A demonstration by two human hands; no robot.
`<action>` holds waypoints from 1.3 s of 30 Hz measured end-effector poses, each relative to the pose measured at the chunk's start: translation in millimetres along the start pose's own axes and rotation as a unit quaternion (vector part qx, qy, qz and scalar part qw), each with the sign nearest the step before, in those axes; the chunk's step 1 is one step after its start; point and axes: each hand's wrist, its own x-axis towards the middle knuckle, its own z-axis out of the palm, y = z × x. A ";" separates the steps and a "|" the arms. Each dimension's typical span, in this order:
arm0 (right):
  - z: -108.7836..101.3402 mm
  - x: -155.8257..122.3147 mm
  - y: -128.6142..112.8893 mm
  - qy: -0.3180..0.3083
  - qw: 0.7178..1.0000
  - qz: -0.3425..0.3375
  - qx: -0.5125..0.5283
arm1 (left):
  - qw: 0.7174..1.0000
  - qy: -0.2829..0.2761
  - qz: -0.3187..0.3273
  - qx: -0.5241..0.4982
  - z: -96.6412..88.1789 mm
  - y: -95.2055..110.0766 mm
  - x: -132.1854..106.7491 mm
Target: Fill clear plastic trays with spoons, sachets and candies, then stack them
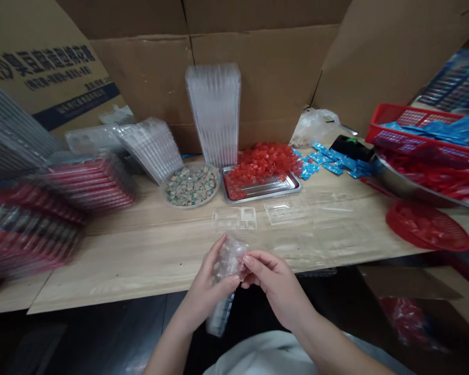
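Both hands meet at the table's front edge on a small stack of clear plastic trays (227, 271). My left hand (209, 289) wraps round the stack from the left, thumb on top. My right hand (271, 281) pinches the stack's upper right edge with thumb and fingers. The stack tilts, its lower end hanging below the table edge. On the wooden table (140, 250) just beyond the hands lie clear plastic trays (234, 219) laid flat, more of them (289, 211) to the right.
A round dish of wrapped sweets (190, 186), a metal tray (275, 187) with red sweets (263, 161), blue packets (328, 159), an upright stack of clear trays (214, 112), filled red packs at left (89, 182), red baskets at right (428, 226), cardboard boxes behind.
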 end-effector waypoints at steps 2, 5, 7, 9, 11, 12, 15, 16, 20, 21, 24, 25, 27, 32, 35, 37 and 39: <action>-1.0 -1.9 1.0 0.006 1.000 -0.005 -0.004 | 0.998 -0.034 -0.014 -0.054 0.1 0.0 -3.5; 1.1 -5.0 3.7 0.011 1.000 -0.013 -0.011 | 0.993 -0.049 -0.027 -0.106 4.4 -1.4 -7.9; 3.6 -7.3 6.6 0.017 0.999 -0.024 -0.014 | 0.995 -0.034 -0.021 -0.096 6.8 -3.6 -10.7; 4.9 -10.8 10.6 0.027 0.999 -0.041 -0.011 | 0.998 -0.002 0.004 -0.060 4.0 -6.0 -14.5; 3.1 -15.3 15.9 0.041 0.998 -0.056 0.000 | 0.998 0.053 0.029 -0.028 -6.7 -7.4 -19.0; 0.8 -17.8 19.2 0.048 0.997 -0.059 0.007 | 0.996 0.084 0.034 -0.021 -15.1 -7.5 -20.9; -11.9 -25.5 31.5 0.083 0.996 -0.038 0.023 | 0.988 0.150 0.006 -0.034 -46.5 -5.8 -20.2; -17.4 -28.2 36.4 0.103 0.994 -0.020 0.033 | 0.987 0.152 -0.015 -0.048 -56.4 -5.1 -16.4; -37.2 -40.6 55.9 0.166 0.976 0.061 0.125 | 0.974 0.127 -0.107 -0.153 -75.0 -4.7 19.1; -40.3 -43.7 59.8 0.168 0.972 0.073 0.149 | 0.970 0.117 -0.122 -0.175 -74.0 -4.6 30.6; -44.9 -49.2 67.9 0.158 0.963 0.084 0.201 | 0.972 0.076 -0.137 -0.174 -66.7 -1.1 58.5; -45.5 -49.3 69.9 0.156 0.960 0.083 0.216 | 0.979 0.066 -0.127 -0.144 -65.9 1.5 63.3; -46.9 -46.8 73.1 0.158 0.953 0.077 0.248 | 0.995 0.047 -0.089 -0.025 -71.5 7.9 64.9; -52.2 -35.0 77.4 0.179 0.931 0.075 0.308 | 0.897 -0.011 0.022 0.441 -116.7 14.5 42.7; -52.9 -30.5 77.2 0.184 0.927 0.092 0.314 | 0.796 -0.001 0.010 0.606 -136.1 7.3 32.5; -52.1 -29.2 77.8 0.198 0.924 0.108 0.308 | 0.760 -0.005 -0.027 0.649 -140.7 2.7 33.3; -50.5 -28.7 79.8 0.219 0.920 0.139 0.294 | 0.756 -0.025 -0.059 0.652 -142.3 1.4 40.3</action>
